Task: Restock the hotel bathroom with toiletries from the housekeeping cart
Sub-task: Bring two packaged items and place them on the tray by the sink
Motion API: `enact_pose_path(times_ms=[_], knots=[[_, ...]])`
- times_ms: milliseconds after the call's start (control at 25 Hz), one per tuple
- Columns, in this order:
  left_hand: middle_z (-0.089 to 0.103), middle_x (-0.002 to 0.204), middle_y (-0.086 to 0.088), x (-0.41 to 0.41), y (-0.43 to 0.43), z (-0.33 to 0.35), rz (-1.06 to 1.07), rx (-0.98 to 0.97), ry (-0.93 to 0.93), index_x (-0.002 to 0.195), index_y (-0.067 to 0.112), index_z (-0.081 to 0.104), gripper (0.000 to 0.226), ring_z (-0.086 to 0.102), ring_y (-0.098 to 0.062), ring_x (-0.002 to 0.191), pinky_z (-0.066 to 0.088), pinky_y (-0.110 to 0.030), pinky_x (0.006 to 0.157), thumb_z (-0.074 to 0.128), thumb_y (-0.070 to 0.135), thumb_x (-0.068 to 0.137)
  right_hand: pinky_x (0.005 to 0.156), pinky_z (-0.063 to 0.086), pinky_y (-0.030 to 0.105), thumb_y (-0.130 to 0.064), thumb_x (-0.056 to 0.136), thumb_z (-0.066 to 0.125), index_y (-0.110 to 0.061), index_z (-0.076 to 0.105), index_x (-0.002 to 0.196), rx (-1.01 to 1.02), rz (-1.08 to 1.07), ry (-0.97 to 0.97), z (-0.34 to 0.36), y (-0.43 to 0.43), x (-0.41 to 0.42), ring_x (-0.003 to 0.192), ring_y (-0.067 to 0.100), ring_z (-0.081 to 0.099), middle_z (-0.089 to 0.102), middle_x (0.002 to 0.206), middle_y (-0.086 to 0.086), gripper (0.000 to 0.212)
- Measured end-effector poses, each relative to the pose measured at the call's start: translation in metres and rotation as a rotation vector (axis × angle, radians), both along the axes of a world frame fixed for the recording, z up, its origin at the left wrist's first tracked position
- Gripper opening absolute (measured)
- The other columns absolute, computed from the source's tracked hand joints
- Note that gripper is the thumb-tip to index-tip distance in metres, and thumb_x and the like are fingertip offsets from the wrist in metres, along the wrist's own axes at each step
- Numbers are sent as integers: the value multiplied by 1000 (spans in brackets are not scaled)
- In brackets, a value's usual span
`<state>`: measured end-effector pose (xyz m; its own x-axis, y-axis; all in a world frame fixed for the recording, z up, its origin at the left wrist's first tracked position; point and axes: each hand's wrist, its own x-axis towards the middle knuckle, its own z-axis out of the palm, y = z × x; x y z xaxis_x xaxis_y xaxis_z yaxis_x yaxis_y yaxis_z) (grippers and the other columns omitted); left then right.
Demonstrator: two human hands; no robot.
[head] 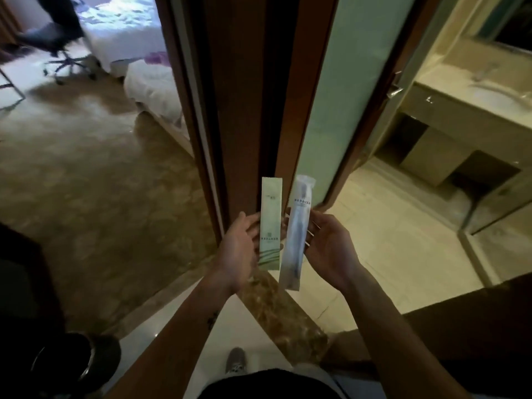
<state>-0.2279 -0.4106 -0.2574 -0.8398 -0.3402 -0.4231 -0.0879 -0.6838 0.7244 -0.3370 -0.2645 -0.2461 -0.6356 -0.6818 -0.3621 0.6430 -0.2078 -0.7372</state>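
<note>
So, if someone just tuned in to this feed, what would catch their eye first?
Two long toiletry packets held up side by side at centre: a pale green packet in the left hand and a clear packet, seemingly a toothbrush, in the right hand. Right behind them stands the dark wooden door frame, with the bathroom sink counter at upper right.

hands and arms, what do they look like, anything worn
Bare forearms, no sleeves in view. No gloves, watch or rings show on the left hand or right hand. A small dark mark, perhaps a tattoo, sits on the left forearm.
</note>
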Motion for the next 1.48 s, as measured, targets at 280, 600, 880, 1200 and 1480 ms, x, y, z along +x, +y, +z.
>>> enact_pose_path(times_ms=[280, 600, 880, 1200, 1480], knots=[[71, 126, -11, -102, -31, -9, -235, -16, -42, 139, 16, 52, 51, 67, -31, 119, 51, -52, 100, 28, 47, 107, 96, 36, 41, -24, 98, 47, -4, 66, 123, 38, -207, -45, -5, -10, -69, 107, 28, 48, 53, 112, 14, 37], [68, 132, -15, -275, -34, -20, -381, -24, 12, 139, 12, 52, 53, 67, -33, 119, 45, -58, 108, 23, 44, 108, 111, 38, 46, -21, 90, 54, 1, 65, 126, -73, -387, -94, -25, -3, -226, 112, 29, 59, 65, 119, 18, 44], [71, 125, -17, -440, 3, -11, -475, -43, 32, 137, 9, 53, 53, 71, -28, 103, 50, -51, 98, 25, 43, 107, 94, 55, 41, -27, 86, 58, -3, 68, 124, -166, -511, -50, -18, 39, -358, 114, 30, 64, 67, 125, 17, 46], [67, 132, -16, -581, 78, -21, -739, -39, 31, 139, 10, 53, 54, 65, -35, 120, 49, -53, 102, 25, 44, 107, 87, 57, 33, -4, 102, 48, -12, 59, 135, 190, -765, 161, -37, 117, -456, 120, 19, 65, 71, 127, 1, 35], [68, 131, -15, -734, 141, -46, -906, -30, 64, 138, 12, 54, 53, 66, -34, 119, 54, -50, 94, 26, 45, 107, 100, 54, 44, -4, 96, 59, -22, 65, 115, 368, -1008, 103, -47, 173, -579, 117, 25, 65, 70, 120, 8, 26]])
